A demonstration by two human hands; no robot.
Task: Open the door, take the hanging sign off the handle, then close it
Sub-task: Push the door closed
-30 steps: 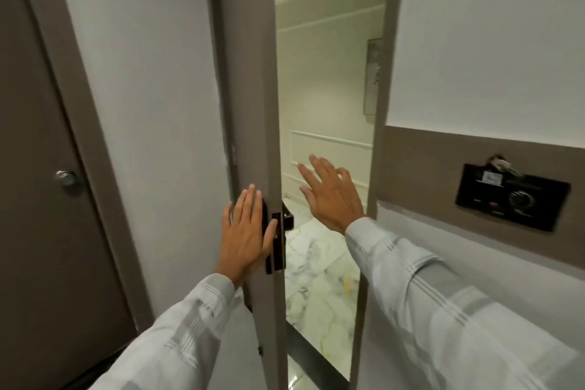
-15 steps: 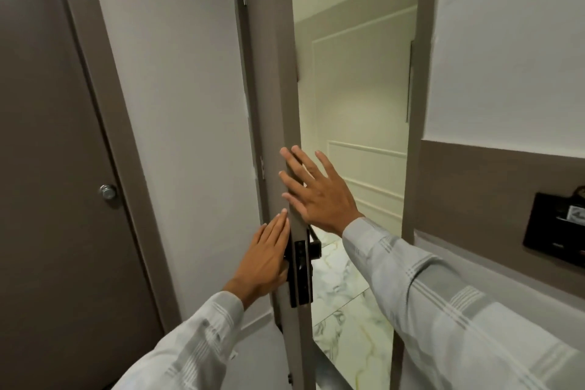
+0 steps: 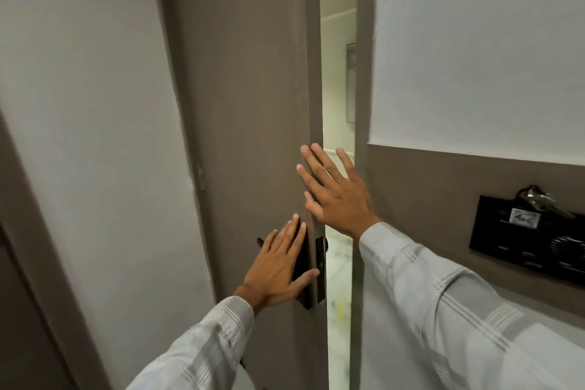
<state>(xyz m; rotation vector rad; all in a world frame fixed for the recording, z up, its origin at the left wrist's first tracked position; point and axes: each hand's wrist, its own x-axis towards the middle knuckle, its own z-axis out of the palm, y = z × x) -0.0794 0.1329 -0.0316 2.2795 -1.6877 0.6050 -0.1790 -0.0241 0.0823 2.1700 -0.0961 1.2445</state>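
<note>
No text is legible; the wall panel's small label is blurred.

head cam | 1 view | faces forward, slightly down | close to door edge | wide-angle

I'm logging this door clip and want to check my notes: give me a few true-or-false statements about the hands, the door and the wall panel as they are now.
1. The left hand lies flat over the dark lock plate on the door. True.
2. The door is fully shut against the frame. False: a narrow gap shows a bright room beyond.
3. The right hand is open, fingers spread, near the door's edge. True.
4. The right hand holds a hanging sign. False: it holds nothing, and no sign is visible.
5. A black wall panel sits to the right of the doorway. True.
</note>
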